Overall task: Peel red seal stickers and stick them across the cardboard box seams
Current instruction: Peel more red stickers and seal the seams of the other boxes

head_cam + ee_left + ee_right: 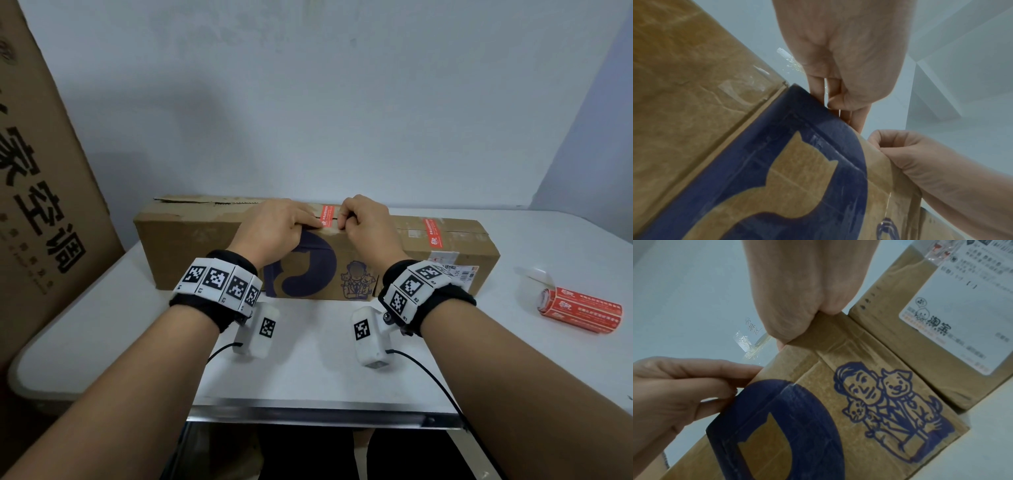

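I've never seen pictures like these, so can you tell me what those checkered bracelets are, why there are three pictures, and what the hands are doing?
No machine here: these are a person's two bare hands. The checkered wristbands hold little cameras. The big picture comes from a camera worn on the head; the other two look along each wrist, so everything seems huge and tilted.

On the white table lies a long cardboard box with blue drawings. The left hand lies with straight fingers on a red seal sticker that crosses the seam on top. The right hand is curled at the sticker's other edge; whether it pinches something I cannot tell. Another red sticker already sits further right. The sticker roll waits on the table at the right.
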